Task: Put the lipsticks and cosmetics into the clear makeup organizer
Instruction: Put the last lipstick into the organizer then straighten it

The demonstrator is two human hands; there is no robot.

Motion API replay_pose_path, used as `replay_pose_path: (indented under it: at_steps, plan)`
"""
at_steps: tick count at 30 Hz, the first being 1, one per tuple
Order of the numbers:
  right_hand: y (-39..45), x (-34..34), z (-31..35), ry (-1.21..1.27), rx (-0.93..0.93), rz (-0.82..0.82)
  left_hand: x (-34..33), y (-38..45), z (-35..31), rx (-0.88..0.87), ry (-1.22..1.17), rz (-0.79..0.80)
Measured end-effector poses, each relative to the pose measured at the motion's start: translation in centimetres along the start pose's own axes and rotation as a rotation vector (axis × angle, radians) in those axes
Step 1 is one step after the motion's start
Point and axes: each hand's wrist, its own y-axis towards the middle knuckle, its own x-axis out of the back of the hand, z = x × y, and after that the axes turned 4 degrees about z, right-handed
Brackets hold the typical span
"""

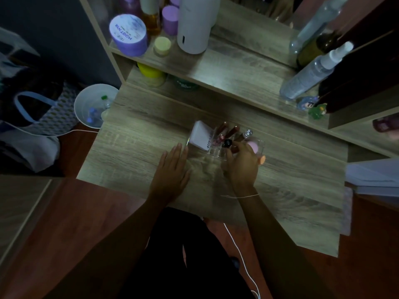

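The clear makeup organizer (258, 145) stands on the wooden table, just beyond my hands. In it lean a white box (201, 135), several brown and red lipstick tubes (232, 131), a silver-capped tube (247, 133) and a pink sponge (252, 145). My right hand (241, 164) is over the organizer's front, its fingers pinching a black-capped lipstick (227, 143) above a front slot. A peach object (262, 160) shows by the hand's right side. My left hand (172, 167) lies flat on the table, fingers spread, its tips near the organizer's left edge.
A shelf above holds a purple jar (128, 35), a white cylinder (195, 24), a yellow-lidded jar (162, 46) and spray bottles (313, 72). A white bin (95, 104) and a bag (34, 108) sit on the floor at left. A white cable (239, 251) runs by my legs.
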Motion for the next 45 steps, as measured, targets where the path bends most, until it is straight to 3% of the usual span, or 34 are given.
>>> replay_pose_path:
  at_steps: [7,17,20,23,26,36,40,45]
  plan:
    - [-0.4,0.0,0.1,-0.001,0.089,-0.145,0.2,-0.1,-0.1,0.000,-0.001,0.008]
    - [0.0,0.1,0.2,-0.009,0.060,-0.123,0.2,-0.1,0.0,-0.010,-0.049,0.033]
    - [-0.3,0.6,0.4,-0.021,0.080,-0.114,0.7,-0.7,0.0,0.000,-0.120,-0.064]
    - [-0.6,2.0,0.4,0.038,0.155,-0.241,2.3,-0.4,-1.3,-0.059,-0.156,-0.181]
    - [-0.5,3.0,-0.5,-0.067,0.227,-0.340,4.3,1.3,-3.9,-0.187,-0.128,-0.227]
    - [-0.5,2.7,-2.1,-0.284,0.219,-0.116,5.3,4.7,-7.3,-0.164,0.166,-0.081]
    - [-0.7,3.0,-2.1,-0.204,0.237,-0.119,5.6,4.4,-7.3,-0.162,0.170,-0.075]
    - [-1.7,4.0,-4.9,0.132,0.103,-0.247,6.3,3.5,-6.8,-0.124,0.039,-0.109]
